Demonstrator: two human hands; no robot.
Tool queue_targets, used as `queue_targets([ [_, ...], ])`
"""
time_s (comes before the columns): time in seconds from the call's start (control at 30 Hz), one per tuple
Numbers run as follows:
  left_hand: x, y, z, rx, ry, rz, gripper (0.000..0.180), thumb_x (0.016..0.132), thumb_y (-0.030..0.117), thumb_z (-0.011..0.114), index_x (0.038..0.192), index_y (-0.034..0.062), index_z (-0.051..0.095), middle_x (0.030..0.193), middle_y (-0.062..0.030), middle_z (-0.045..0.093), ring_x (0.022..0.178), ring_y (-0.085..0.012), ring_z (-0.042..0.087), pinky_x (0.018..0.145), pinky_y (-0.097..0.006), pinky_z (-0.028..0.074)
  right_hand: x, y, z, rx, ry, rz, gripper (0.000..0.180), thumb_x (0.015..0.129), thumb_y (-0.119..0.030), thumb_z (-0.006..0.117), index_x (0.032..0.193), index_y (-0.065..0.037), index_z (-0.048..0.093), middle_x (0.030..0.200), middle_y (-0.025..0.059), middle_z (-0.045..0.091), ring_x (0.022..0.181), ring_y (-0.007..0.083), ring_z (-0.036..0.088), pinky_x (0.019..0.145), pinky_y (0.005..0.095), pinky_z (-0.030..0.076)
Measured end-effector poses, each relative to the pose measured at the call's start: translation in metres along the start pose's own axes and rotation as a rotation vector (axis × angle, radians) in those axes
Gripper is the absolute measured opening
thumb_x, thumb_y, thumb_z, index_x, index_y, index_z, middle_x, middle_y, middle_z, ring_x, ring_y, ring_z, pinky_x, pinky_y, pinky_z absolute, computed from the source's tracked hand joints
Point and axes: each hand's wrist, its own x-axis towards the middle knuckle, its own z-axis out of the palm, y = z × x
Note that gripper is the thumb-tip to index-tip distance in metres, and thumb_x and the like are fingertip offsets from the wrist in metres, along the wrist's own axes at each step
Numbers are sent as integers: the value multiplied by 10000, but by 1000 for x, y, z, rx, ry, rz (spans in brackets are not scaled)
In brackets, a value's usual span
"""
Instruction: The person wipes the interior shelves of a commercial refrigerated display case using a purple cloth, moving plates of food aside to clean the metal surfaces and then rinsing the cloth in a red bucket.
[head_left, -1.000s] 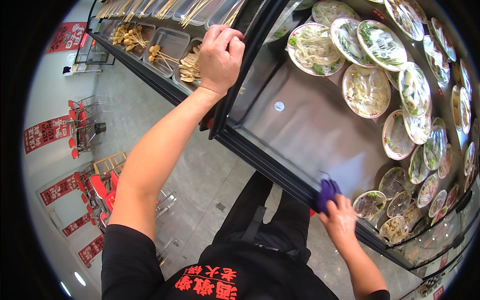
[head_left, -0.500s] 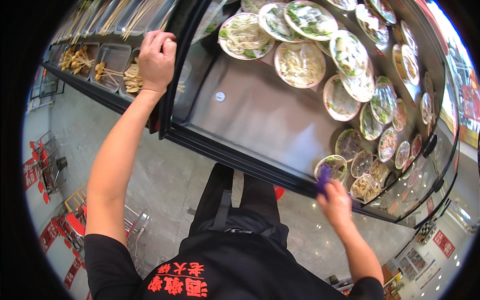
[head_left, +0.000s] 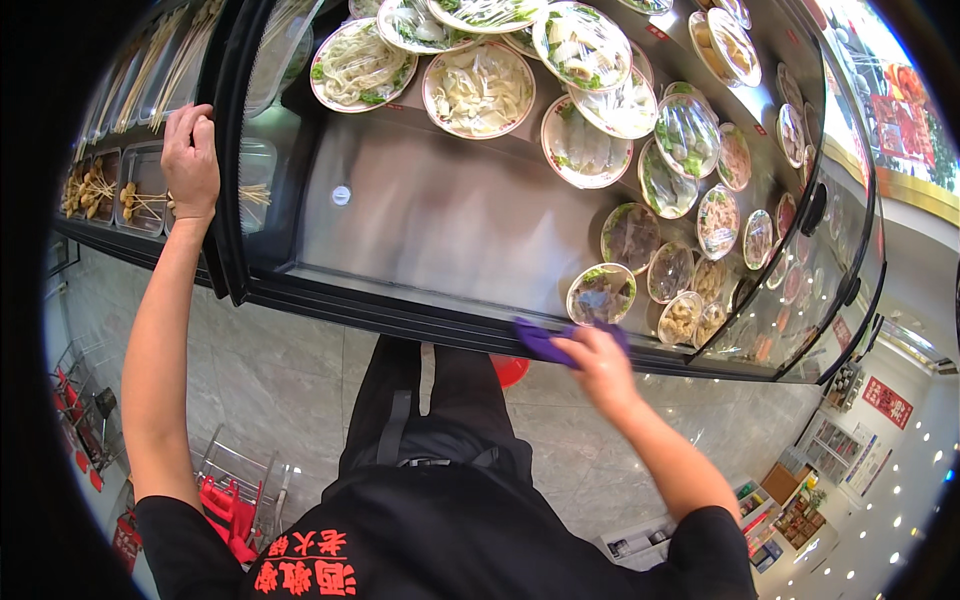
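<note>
A person in black stands at a chilled display case, the right hand (head_left: 600, 360) pressing a purple cloth (head_left: 540, 342) onto the near black rim of the case (head_left: 400, 318); the fingers close over the cloth's right end while its left end lies flat on the rim. The left hand (head_left: 190, 160) is far out to the left, fingers curled around the dark edge of the glass door (head_left: 222, 150), well apart from the cloth. Just beyond the cloth, behind the glass, sits a wrapped plate of dark food (head_left: 600, 294), one of many film-covered plates ranged to the right and far side of a bare steel shelf (head_left: 450, 220). Left of the door, metal trays of skewers (head_left: 110, 190) fill the neighbouring section. The cloth appears bunched under the palm, though the hand hides that part. Below, a grey tiled floor (head_left: 260, 370) shows.
</note>
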Motion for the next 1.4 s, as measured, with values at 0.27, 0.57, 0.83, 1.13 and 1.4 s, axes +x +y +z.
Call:
queue_targets([
  [0.27,0,-6,3,20,11,18,209,895,121,472,967,-4,623,1011,-130,597,1005,-285,568,881,-338,435,-114,161,-63,-672,-295,376,108,738,-103,579,812,-108,657,867,68,536,846,265,562,695,391,499],
  [0.57,-5,-9,4,16,-1,-4,231,906,157,465,991,12,623,1043,-117,599,1013,-278,565,880,-332,435,-55,85,-23,-308,-98,189,53,743,-54,569,777,-66,607,875,104,571,809,296,591,701,395,506],
  [0.83,-4,-10,5,77,33,-16,230,900,180,466,989,47,632,1062,-93,604,976,-277,578,840,-339,457,148,-186,99,408,219,-272,131,726,-158,534,699,-35,498,734,153,505,709,322,525,575,415,456],
  [1.13,0,4,5,47,42,38,211,879,162,481,936,31,636,987,-113,607,928,-276,588,815,-342,459,230,-302,142,74,147,-236,75,724,-78,570,756,-26,614,835,98,560,822,223,559,609,328,483],
  [1.4,4,10,-5,93,49,58,173,836,136,498,844,20,626,886,-135,586,851,-311,574,765,-377,462,75,-93,43,181,56,-52,276,673,23,565,918,-82,641,912,87,587,867,291,588,733,369,497],
])
